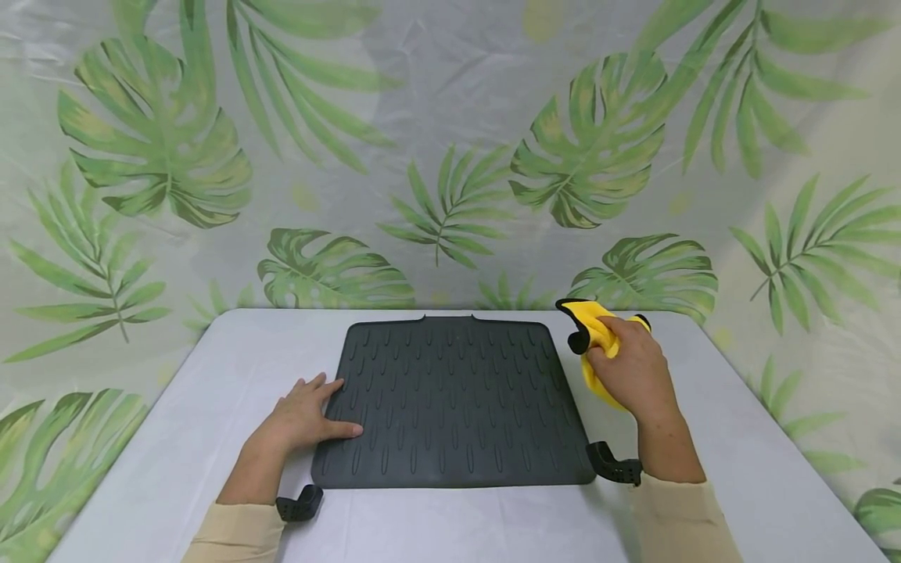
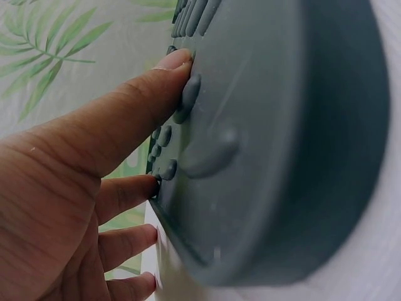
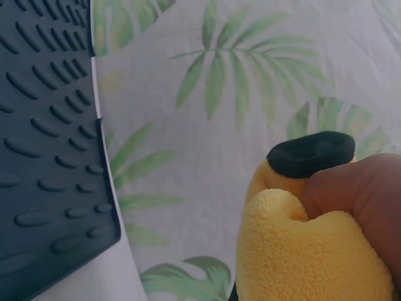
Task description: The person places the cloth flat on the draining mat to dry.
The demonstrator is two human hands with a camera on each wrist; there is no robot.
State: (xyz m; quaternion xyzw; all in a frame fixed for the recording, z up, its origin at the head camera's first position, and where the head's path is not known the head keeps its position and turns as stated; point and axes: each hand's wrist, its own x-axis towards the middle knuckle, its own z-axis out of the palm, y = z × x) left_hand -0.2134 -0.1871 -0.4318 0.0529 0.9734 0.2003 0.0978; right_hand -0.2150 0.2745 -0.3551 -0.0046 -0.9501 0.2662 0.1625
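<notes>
A dark grey rubber mat (image 1: pixel 454 399) with raised ribs lies flat in the middle of the white table (image 1: pixel 739 461). My left hand (image 1: pixel 310 414) rests flat on the mat's left edge, fingers straight and thumb laid on the ribs; in the left wrist view the thumb (image 2: pixel 135 110) and fingers (image 2: pixel 128 194) touch the mat (image 2: pixel 276 138). My right hand (image 1: pixel 629 367) hovers just right of the mat's far right corner and grips a bunched yellow cloth with black trim (image 1: pixel 594 332). The right wrist view shows the cloth (image 3: pixel 301 251) squeezed in the fingers (image 3: pixel 363 194), beside the mat (image 3: pixel 44 125).
A leaf-print backdrop (image 1: pixel 450 148) hangs behind the table and down both sides. Black wrist-camera mounts (image 1: pixel 299 504) sit at both cuffs. The table's far edge runs right behind the mat.
</notes>
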